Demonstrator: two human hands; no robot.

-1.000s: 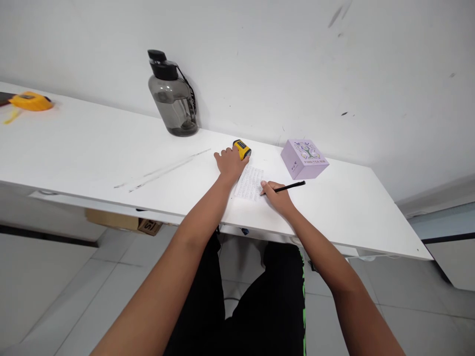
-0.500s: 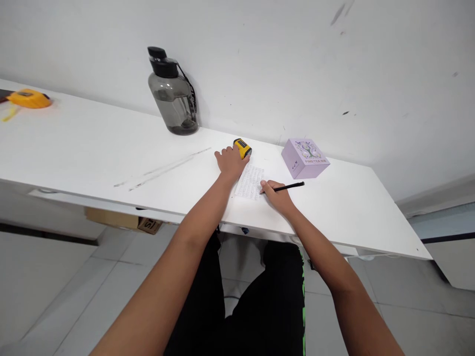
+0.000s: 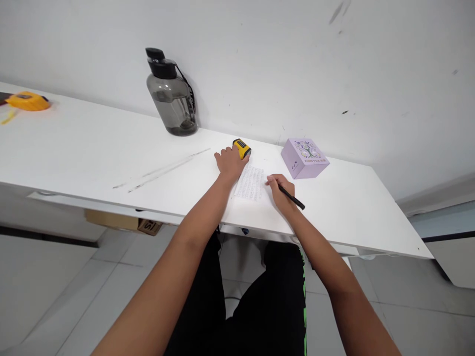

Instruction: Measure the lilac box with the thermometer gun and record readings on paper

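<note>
My left hand (image 3: 228, 164) lies on the white tabletop, its thumb and forefinger around the near side of a small yellow-and-black device (image 3: 242, 148). What kind of device it is I cannot tell. Just below it lies a sheet of paper (image 3: 250, 184) covered with rows of small handwriting; the left hand hides its upper left corner. My right hand (image 3: 281, 192) is closed around a black pen (image 3: 296, 200), beside the sheet's right edge. The pen's back end points down and right, while its tip is hidden by the fingers.
A large grey water bottle (image 3: 172, 106) with a black lid stands against the wall. To the right sits a lilac tea box (image 3: 305, 159). An orange tape measure (image 3: 28, 101) lies at the far left. The tabletop's front edge (image 3: 163, 213) runs above my legs.
My right hand has moved slightly right, off the sheet, and the pen has turned so that its back end points lower. My left hand stays where it was.
</note>
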